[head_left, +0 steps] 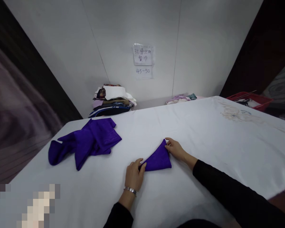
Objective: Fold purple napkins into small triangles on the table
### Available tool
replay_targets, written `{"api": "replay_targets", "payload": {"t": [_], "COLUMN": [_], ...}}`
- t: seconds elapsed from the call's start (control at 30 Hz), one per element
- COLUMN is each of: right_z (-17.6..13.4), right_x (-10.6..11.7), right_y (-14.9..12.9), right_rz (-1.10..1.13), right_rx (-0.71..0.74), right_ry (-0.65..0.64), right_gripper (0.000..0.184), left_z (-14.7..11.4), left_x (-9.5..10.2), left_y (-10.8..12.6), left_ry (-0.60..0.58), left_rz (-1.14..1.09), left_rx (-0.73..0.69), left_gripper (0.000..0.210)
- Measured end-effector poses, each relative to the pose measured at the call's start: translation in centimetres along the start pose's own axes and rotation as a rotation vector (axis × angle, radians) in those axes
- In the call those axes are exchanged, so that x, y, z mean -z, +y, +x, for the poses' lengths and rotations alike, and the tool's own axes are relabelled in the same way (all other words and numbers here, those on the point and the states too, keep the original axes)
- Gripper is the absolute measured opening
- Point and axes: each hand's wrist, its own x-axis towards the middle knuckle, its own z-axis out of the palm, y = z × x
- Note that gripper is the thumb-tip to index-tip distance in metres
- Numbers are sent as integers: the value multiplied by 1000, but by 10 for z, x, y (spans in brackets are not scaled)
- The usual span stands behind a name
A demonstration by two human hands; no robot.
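A purple cloth napkin (159,159), folded into a triangle, lies on the white tablecloth (194,196) between my hands. My left hand (134,175) pinches its left corner between thumb and fingers. At the upper right corner, my right hand (177,149) grips the edge with its fingertips. The lower right corner of the triangle rests on the cloth, untouched. Off to the left is a loose, crumpled heap of purple napkins (95,136), with neither hand on it.
Behind the table's far edge stands a pile of folded clothes (115,98), with more fabric (179,98) to its right. A red basket (263,103) sits at the far right. Handwritten paper signs (143,58) hang on the wall. Pixel blocks cover the lower left corner.
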Motion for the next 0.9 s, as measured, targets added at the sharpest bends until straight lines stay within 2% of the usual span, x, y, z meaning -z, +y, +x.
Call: {"api": "replay_targets", "payload": {"t": [0.2, 0.7, 0.9], "right_z": [0, 0, -1], "right_x": [3, 6, 7], "right_y": [-2, -1, -2], "right_rz": [-193, -321, -394], "right_rx": [75, 104, 111], "right_ry": [-10, -57, -73], "right_gripper": [45, 46, 44], "left_z": [-5, -17, -17], "left_x": [6, 10, 11], "left_y": [2, -9, -13], "left_ry": [-13, 4, 41], "left_rz": [-4, -119, -61], "left_rx": [39, 100, 75], "left_gripper": [22, 18, 20]}}
